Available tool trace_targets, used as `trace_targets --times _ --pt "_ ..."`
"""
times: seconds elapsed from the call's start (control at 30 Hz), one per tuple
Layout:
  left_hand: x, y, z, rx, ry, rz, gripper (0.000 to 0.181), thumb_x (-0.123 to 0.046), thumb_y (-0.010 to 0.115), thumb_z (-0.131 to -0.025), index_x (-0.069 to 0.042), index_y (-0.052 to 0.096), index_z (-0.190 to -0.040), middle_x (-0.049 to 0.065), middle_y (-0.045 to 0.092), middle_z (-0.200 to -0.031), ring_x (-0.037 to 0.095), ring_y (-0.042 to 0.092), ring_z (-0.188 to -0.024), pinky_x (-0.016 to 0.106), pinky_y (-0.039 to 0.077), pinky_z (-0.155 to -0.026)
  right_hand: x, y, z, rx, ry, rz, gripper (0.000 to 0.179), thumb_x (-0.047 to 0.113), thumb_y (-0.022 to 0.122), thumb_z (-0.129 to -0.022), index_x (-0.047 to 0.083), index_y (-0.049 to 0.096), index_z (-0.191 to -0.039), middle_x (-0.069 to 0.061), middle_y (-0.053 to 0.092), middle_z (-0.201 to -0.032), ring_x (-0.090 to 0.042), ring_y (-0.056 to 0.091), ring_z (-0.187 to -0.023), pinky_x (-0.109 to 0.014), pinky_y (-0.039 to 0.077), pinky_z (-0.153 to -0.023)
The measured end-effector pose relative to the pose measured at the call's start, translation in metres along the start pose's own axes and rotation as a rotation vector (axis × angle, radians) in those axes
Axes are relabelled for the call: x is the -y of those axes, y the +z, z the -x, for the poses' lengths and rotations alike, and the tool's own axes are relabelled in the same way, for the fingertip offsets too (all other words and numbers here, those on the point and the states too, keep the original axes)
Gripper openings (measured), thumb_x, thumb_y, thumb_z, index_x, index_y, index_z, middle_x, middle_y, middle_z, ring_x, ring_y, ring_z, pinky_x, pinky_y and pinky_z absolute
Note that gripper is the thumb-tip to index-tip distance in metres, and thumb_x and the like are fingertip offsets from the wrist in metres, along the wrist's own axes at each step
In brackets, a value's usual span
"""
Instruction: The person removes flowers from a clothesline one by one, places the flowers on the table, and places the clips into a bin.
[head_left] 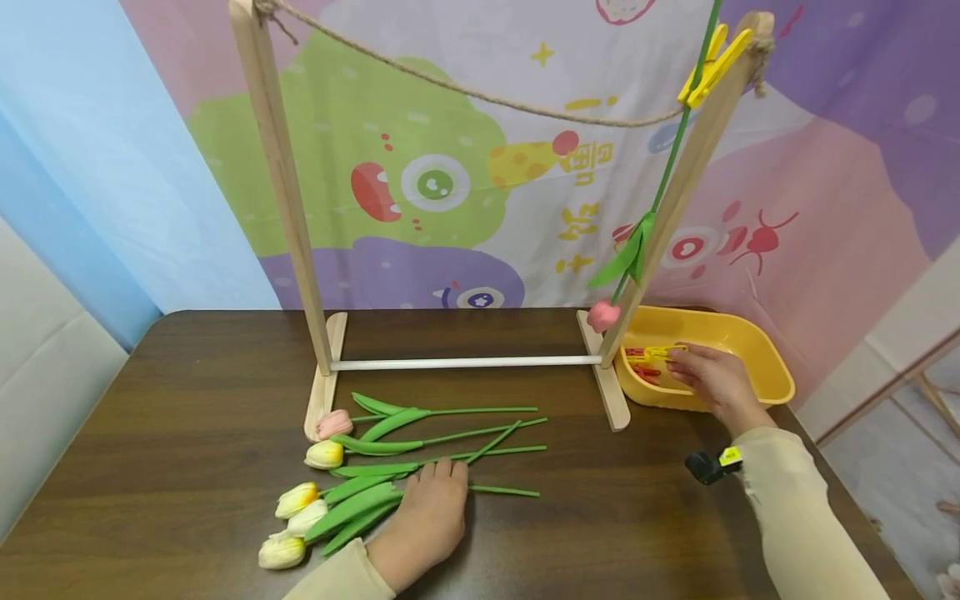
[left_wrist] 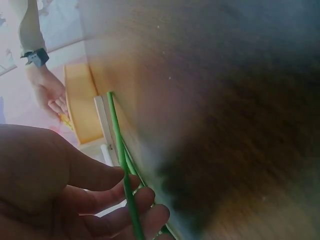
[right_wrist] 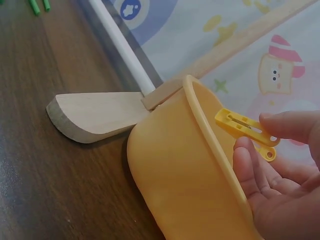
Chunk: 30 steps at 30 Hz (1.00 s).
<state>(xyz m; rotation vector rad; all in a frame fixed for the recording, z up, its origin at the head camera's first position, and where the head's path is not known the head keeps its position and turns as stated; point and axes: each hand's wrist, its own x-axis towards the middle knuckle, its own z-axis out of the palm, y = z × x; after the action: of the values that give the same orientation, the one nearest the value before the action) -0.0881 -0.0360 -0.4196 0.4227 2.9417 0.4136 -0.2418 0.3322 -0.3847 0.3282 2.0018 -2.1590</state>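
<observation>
My left hand [head_left: 431,508] is low over the artificial tulips on the table, and its thumb and fingers pinch a green tulip stem [left_wrist: 116,125]. That stem slants up to the right across the others; which flower head it belongs to is hidden among the leaves. Over the left end of a yellow basin [head_left: 772,385], my right hand [head_left: 712,379] pinches a yellow clothespin [right_wrist: 242,127] between thumb and fingers. Red clothespins [head_left: 647,373] lie in the basin below it. Several tulips with white-yellow heads [head_left: 282,551] and one pink head [head_left: 333,424] lie with stems pointing right.
A wooden frame [head_left: 288,192] stands at the back with a sagging rope [head_left: 480,93] between its posts. At the rope's right end, a yellow clothespin [head_left: 712,71] holds a pink tulip [head_left: 603,317] head down. A white bar [head_left: 465,363] joins the feet. Behind hangs a printed curtain [head_left: 450,275].
</observation>
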Motion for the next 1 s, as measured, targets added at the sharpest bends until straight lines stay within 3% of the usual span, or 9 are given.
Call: trace_targets --times 0.1,0.17,0.27,0.4,0.6,0.83,1.0 --pt "0.001 -0.001 0.002 -0.006 0.014 -0.020 0.020 -0.004 0.060 -0.081 -0.002 0.055 -0.100 0.013 0.054 -0.094 0.031 0.054 -0.089 0.046 0.043 -0.071 -0.001 0.001 -0.004 -0.015 0.009 0.139 0.048 0.015 0.061 -0.091 -0.009 0.042 -0.127 0.011 0.066 -0.076 -0.003 0.065 -0.070 -0.018 0.054 -0.072" --pt "0.001 -0.001 0.002 0.004 0.018 -0.035 0.022 -0.006 0.060 -0.082 -0.002 0.057 -0.103 0.013 0.055 -0.096 0.030 0.054 -0.091 0.046 0.043 -0.072 -0.001 0.002 -0.006 -0.023 0.009 0.252 0.057 0.018 0.058 -0.093 -0.014 0.035 -0.133 0.014 0.065 -0.075 -0.001 0.065 -0.070 -0.019 0.053 -0.073" --pt "0.000 -0.002 0.003 0.017 0.019 -0.052 0.023 -0.007 0.059 -0.083 -0.003 0.058 -0.105 0.012 0.055 -0.097 0.030 0.054 -0.092 0.047 0.042 -0.075 -0.002 0.004 -0.011 -0.028 -0.008 0.425 0.058 0.022 0.055 -0.094 -0.016 0.036 -0.133 0.014 0.064 -0.076 0.001 0.064 -0.071 -0.020 0.054 -0.074" --pt "0.001 -0.001 0.003 0.010 0.022 -0.055 0.019 -0.008 0.060 -0.083 -0.005 0.059 -0.102 0.011 0.055 -0.095 0.029 0.054 -0.091 0.046 0.042 -0.074 -0.002 0.010 -0.014 -0.030 -0.012 0.591 0.058 0.026 0.054 -0.094 -0.017 0.039 -0.131 0.000 0.067 -0.086 -0.002 0.066 -0.073 -0.022 0.054 -0.073" --pt "0.002 0.000 0.004 -0.016 0.038 -0.062 0.015 -0.008 0.061 -0.082 -0.006 0.059 -0.096 0.010 0.053 -0.090 0.028 0.053 -0.087 0.044 0.041 -0.069 -0.001 0.016 -0.018 -0.026 0.012 0.803 0.058 0.035 0.052 -0.095 -0.012 0.046 -0.128 -0.022 0.064 -0.106 -0.019 0.066 -0.084 -0.022 0.054 -0.071" --pt "0.005 0.000 0.005 -0.062 0.050 -0.058 0.011 -0.010 0.061 -0.084 -0.006 0.058 -0.094 0.009 0.054 -0.088 0.028 0.054 -0.086 0.043 0.041 -0.067 -0.003 0.017 -0.024 0.022 0.023 1.092 0.061 0.041 0.054 -0.092 -0.009 0.050 -0.127 -0.028 0.055 -0.120 -0.032 0.053 -0.098 -0.039 0.046 -0.083" --pt "0.008 -0.003 0.005 -0.135 0.048 -0.034 0.008 -0.014 0.061 -0.086 -0.009 0.056 -0.086 0.008 0.053 -0.083 0.026 0.054 -0.081 0.039 0.038 -0.062 -0.002 0.020 -0.028 0.078 0.050 1.177 0.063 0.040 0.060 -0.088 -0.010 0.049 -0.126 -0.029 0.053 -0.122 -0.033 0.051 -0.096 -0.045 0.044 -0.086"
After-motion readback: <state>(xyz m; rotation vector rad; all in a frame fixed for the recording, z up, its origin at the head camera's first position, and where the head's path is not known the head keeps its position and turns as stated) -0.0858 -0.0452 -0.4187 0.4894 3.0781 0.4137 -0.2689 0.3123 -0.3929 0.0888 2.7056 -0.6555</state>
